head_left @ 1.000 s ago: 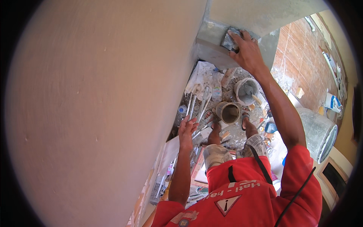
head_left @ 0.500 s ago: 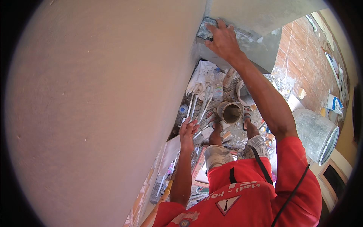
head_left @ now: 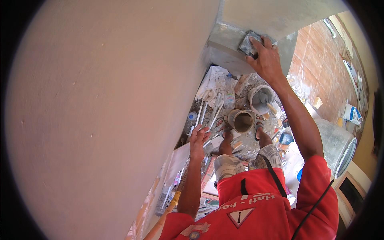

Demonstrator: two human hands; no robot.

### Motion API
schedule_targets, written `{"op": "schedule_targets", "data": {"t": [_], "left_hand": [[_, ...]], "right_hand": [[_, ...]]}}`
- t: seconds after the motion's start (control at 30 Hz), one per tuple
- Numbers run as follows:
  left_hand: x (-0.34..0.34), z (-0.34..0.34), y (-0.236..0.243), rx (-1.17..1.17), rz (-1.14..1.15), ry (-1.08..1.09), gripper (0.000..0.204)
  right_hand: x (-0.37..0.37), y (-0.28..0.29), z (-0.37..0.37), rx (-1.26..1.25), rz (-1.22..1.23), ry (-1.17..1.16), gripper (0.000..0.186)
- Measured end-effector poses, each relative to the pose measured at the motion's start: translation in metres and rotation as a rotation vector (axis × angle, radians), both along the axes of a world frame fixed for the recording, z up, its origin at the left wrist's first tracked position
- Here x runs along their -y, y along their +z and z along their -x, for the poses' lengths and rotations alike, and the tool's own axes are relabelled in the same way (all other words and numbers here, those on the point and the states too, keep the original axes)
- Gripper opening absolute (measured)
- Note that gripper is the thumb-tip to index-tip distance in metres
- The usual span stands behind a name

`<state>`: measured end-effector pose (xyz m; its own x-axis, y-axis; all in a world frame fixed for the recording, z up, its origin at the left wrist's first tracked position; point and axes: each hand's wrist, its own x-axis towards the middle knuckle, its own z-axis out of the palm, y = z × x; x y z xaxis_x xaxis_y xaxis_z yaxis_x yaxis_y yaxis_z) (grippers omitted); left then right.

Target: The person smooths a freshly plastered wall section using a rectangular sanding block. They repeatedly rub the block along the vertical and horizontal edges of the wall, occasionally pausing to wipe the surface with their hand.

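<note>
My right hand (head_left: 267, 60) is stretched far out and grips a flat, squarish grey pad (head_left: 246, 45), its fingers spread over the top. The pad lies against the grey plastered ledge (head_left: 226, 38) that juts out from the wall corner; I cannot tell its material. Close beside the large smooth plastered wall (head_left: 112, 104), my left hand (head_left: 199, 141) is raised with its fingers apart and slightly bent, holding nothing.
On the littered floor near my feet stand a bucket (head_left: 243, 112) and a second bucket (head_left: 251, 95) with grey residue. A large barrel (head_left: 334, 140) lies to the right. White sticks (head_left: 202, 114), a plastic bottle (head_left: 229, 98) and a yellow pole (head_left: 170, 206) are around.
My right hand has slid the grey pad rightward along the ledge, away from the wall corner. My left hand has stayed nearly in place.
</note>
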<state>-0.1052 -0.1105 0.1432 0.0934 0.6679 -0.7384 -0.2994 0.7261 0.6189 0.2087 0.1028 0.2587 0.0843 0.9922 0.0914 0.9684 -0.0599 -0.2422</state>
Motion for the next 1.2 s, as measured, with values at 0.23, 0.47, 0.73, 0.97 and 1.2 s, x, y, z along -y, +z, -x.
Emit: {"op": "schedule_targets", "data": {"t": [0.23, 0.47, 0.73, 0.97, 1.2], "left_hand": [[0.003, -0.004, 0.0, -0.046, -0.034, -0.017, 0.058], [0.009, -0.015, -0.001, -0.028, 0.007, -0.046, 0.056], [0.007, -0.015, -0.004, -0.018, 0.0, 0.011, 0.056], [0.011, -0.013, -0.003, -0.03, 0.017, 0.046, 0.053], [0.016, -0.007, -0.006, -0.045, 0.022, 0.054, 0.052]], "right_hand": [[-0.057, -0.033, 0.044, -0.064, 0.007, 0.098, 0.061], [-0.015, -0.012, 0.001, 0.005, 0.067, 0.088, 0.06], [-0.009, -0.005, 0.004, -0.098, -0.143, 0.221, 0.062], [-0.062, -0.03, 0.038, -0.115, -0.084, 0.152, 0.061], [-0.069, -0.031, 0.046, -0.031, -0.026, 0.162, 0.06]]}}
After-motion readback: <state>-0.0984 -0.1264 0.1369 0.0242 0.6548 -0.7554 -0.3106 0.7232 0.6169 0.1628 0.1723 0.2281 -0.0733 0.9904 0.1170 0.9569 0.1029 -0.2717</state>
